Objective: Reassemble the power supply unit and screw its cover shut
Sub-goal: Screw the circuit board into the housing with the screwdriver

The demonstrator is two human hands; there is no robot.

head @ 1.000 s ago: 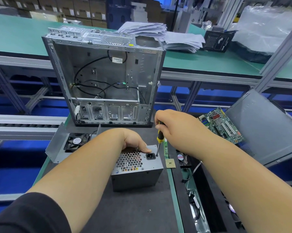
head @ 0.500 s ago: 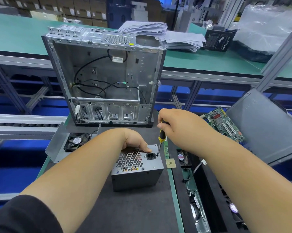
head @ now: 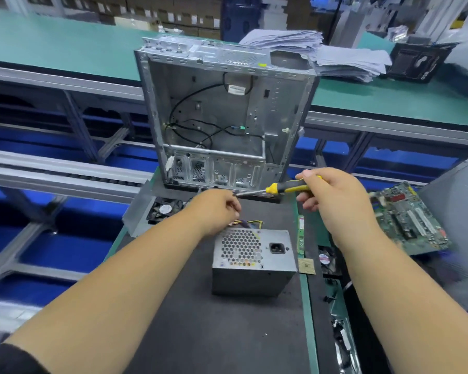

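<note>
I see a bench (head: 189,333) with a dark mat and green edging. On it stands the grey power supply unit (head: 251,261), honeycomb grille up. Behind it an open computer case (head: 222,114) stands upright. A metal bracket with a fan (head: 157,211) lies at the left edge. Just right of the unit lie a narrow green memory stick (head: 300,234) and a CPU chip (head: 306,266).
</note>
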